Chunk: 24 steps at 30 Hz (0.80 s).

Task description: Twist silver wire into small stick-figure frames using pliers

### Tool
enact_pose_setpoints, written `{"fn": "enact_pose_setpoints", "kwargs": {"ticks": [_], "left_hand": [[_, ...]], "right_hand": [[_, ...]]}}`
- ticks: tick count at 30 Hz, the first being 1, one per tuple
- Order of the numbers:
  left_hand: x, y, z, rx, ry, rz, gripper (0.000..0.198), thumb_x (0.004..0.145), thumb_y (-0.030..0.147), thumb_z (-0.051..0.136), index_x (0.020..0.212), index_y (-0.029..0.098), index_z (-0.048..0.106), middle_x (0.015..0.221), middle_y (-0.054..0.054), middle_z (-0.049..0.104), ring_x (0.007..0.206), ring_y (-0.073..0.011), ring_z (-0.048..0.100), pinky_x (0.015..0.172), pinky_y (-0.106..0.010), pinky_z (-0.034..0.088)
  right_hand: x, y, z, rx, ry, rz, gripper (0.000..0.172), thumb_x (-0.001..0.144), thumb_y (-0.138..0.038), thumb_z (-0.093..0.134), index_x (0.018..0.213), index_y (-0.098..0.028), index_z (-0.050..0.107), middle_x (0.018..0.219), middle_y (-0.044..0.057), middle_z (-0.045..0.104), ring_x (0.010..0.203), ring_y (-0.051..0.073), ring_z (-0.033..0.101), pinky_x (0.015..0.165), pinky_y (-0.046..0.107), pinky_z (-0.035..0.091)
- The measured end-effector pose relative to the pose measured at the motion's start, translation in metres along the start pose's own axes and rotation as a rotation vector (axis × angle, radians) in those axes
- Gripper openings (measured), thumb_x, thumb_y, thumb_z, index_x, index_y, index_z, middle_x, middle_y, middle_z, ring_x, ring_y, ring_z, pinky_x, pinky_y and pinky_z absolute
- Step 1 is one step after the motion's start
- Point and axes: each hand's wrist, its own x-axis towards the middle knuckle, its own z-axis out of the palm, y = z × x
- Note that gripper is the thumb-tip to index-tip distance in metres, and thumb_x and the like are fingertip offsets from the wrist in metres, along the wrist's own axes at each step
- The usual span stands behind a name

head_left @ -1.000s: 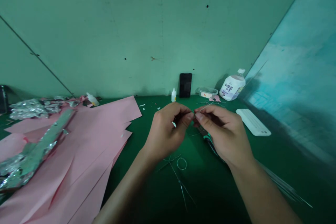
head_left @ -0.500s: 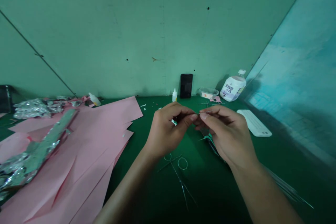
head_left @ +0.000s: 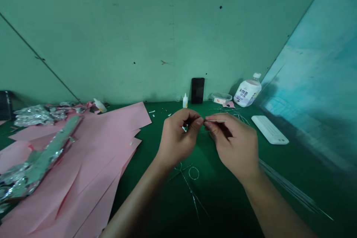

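Both hands are raised over the green table, fingertips close together. A thin wire (head_left: 219, 120) runs between them. My left hand (head_left: 177, 135) pinches one end with thumb and forefinger. My right hand (head_left: 238, 143) has its thumb and fingers closed on the wire, part of which shows along the forefinger. Below them on the table lie a twisted wire stick figure (head_left: 186, 181) and a small wire ring (head_left: 194, 173). Under my right forearm, a bundle of straight wires (head_left: 295, 191) reaches out to the right.
Pink paper sheets (head_left: 103, 148) and crumpled silver foil (head_left: 36, 114) cover the left side. Along the wall stand a glue bottle (head_left: 185, 101), a phone (head_left: 198, 91), a plastic tub (head_left: 221, 98) and a drink bottle (head_left: 247, 92). A white slab-like object (head_left: 270, 130) lies at right.
My right hand has turned and its fingers have shifted along the wire. The green-and-black-handled tool beneath it is now hidden. My left hand has barely moved.
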Motion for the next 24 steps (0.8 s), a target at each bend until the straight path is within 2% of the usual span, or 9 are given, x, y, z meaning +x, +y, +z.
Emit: {"fn": "enact_pose_setpoints", "kwargs": {"ticks": [5, 8, 10, 13, 15, 17, 20, 24], "left_hand": [[-0.002, 0.003, -0.001, 0.009, 0.048, -0.036, 0.011, 0.083, 0.015, 0.060, 0.073, 0.016, 0.064, 0.064, -0.001, 0.063, 0.060, -0.0116, 0.055, 0.053, -0.025, 0.043], [-0.002, 0.004, -0.001, -0.003, 0.057, -0.059, 0.012, 0.083, 0.015, 0.060, 0.072, 0.016, 0.065, 0.064, -0.001, 0.064, 0.060, -0.0117, 0.056, 0.052, -0.025, 0.043], [-0.001, 0.001, -0.001, 0.010, 0.049, -0.029, 0.011, 0.084, 0.016, 0.059, 0.074, 0.017, 0.064, 0.067, -0.001, 0.064, 0.061, -0.0119, 0.056, 0.054, -0.025, 0.044], [0.001, -0.005, -0.003, 0.093, 0.041, 0.069, 0.010, 0.086, 0.015, 0.057, 0.078, 0.017, 0.062, 0.072, -0.002, 0.064, 0.065, -0.0130, 0.056, 0.058, -0.028, 0.043], [0.002, -0.008, -0.004, 0.151, 0.029, 0.132, 0.010, 0.086, 0.013, 0.056, 0.079, 0.017, 0.061, 0.074, -0.003, 0.064, 0.068, -0.0135, 0.056, 0.061, -0.029, 0.042], [0.002, -0.009, -0.005, 0.185, 0.009, 0.178, 0.011, 0.086, 0.011, 0.055, 0.079, 0.017, 0.060, 0.073, -0.002, 0.062, 0.069, -0.0133, 0.055, 0.063, -0.030, 0.040], [0.001, -0.007, -0.007, 0.227, -0.035, 0.202, 0.012, 0.086, 0.008, 0.055, 0.078, 0.016, 0.059, 0.074, 0.000, 0.062, 0.070, -0.0124, 0.055, 0.065, -0.031, 0.038], [0.000, -0.005, -0.009, 0.269, -0.111, 0.196, 0.013, 0.083, 0.005, 0.055, 0.078, 0.016, 0.058, 0.076, 0.002, 0.062, 0.070, -0.0109, 0.055, 0.066, -0.031, 0.035]], "right_hand": [[-0.003, 0.006, 0.005, -0.163, 0.109, -0.328, 0.024, 0.087, -0.009, 0.059, 0.096, -0.027, 0.071, 0.093, 0.005, 0.075, 0.084, 0.020, 0.071, 0.074, 0.035, 0.059], [-0.003, 0.009, 0.006, -0.125, 0.120, -0.360, 0.025, 0.085, -0.010, 0.061, 0.093, -0.030, 0.074, 0.093, 0.003, 0.076, 0.083, 0.020, 0.071, 0.074, 0.037, 0.060], [-0.002, 0.010, 0.004, -0.037, 0.097, -0.276, 0.023, 0.085, -0.012, 0.062, 0.091, -0.030, 0.075, 0.093, 0.002, 0.075, 0.084, 0.021, 0.071, 0.075, 0.039, 0.060], [0.000, 0.011, -0.001, 0.248, -0.050, 0.017, 0.017, 0.086, -0.020, 0.064, 0.096, -0.027, 0.075, 0.099, 0.004, 0.074, 0.083, 0.020, 0.070, 0.069, 0.036, 0.059], [0.002, 0.012, -0.003, 0.488, -0.172, 0.242, 0.016, 0.087, -0.026, 0.065, 0.100, -0.025, 0.074, 0.094, 0.005, 0.074, 0.079, 0.019, 0.070, 0.065, 0.033, 0.058], [0.004, 0.013, -0.004, 0.670, -0.260, 0.400, 0.018, 0.086, -0.030, 0.067, 0.101, -0.023, 0.073, 0.083, 0.004, 0.072, 0.074, 0.016, 0.068, 0.065, 0.030, 0.056], [0.006, 0.015, -0.005, 0.731, -0.379, 0.519, 0.015, 0.083, -0.029, 0.070, 0.095, -0.020, 0.071, 0.075, 0.002, 0.069, 0.070, 0.014, 0.066, 0.066, 0.027, 0.055], [0.008, 0.013, -0.005, 0.574, -0.446, 0.515, 0.005, 0.080, -0.024, 0.073, 0.081, -0.021, 0.069, 0.069, -0.002, 0.065, 0.064, 0.011, 0.061, 0.059, 0.023, 0.050]]}}
